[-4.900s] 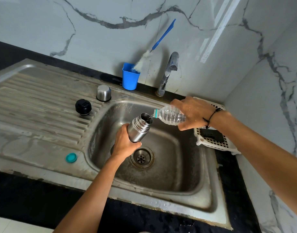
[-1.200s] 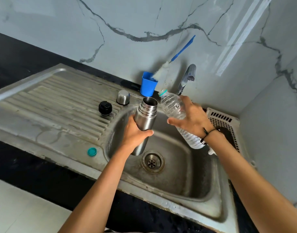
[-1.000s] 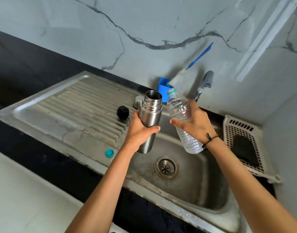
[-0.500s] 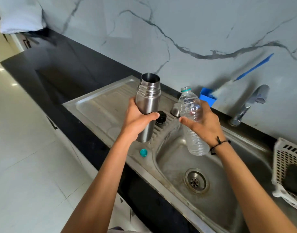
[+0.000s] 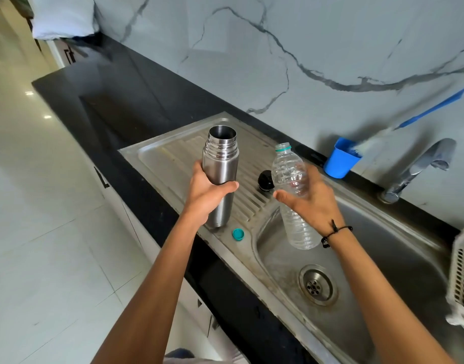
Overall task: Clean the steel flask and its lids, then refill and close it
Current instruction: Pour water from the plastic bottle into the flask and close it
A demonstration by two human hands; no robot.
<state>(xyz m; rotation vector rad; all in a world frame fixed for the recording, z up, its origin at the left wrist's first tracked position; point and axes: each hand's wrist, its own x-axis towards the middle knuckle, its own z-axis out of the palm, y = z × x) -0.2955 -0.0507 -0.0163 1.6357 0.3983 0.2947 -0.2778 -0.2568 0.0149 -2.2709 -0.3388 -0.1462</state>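
1. Since the earlier frames: pouring has stopped. The steel flask (image 5: 220,174) and plastic bottle (image 5: 291,190) went from tipped together over the sink basin (image 5: 399,258) to upright, and both shifted left. The flask is now over the draining board (image 5: 178,156).
2. Left hand (image 5: 210,198) wraps the flask mid-body, thumb across the near face, fingers behind and out of sight. Flask upright, mouth open, base just above or on the near edge of the board; contact cannot be told.
3. Right hand (image 5: 309,200) holds the bottle from the far-right side, thumb sticking out left, fingers curled round the back. Bottle uncapped, leaning slightly, base hanging over the basin's left rim.
4. Black inner lid (image 5: 265,180) sits on the board between flask and bottle. Teal bottle cap (image 5: 238,234) lies near the board's front edge, just right of the flask base. Steel outer lid not visible; likely hidden behind the bottle.
5. Risks: both vessels open, so a tilt while setting down spills water. The board's ribs and slope could rock the flask. The flask base landing on the teal cap would tip it.
6. Both forearms extend forward, wrists roughly level.
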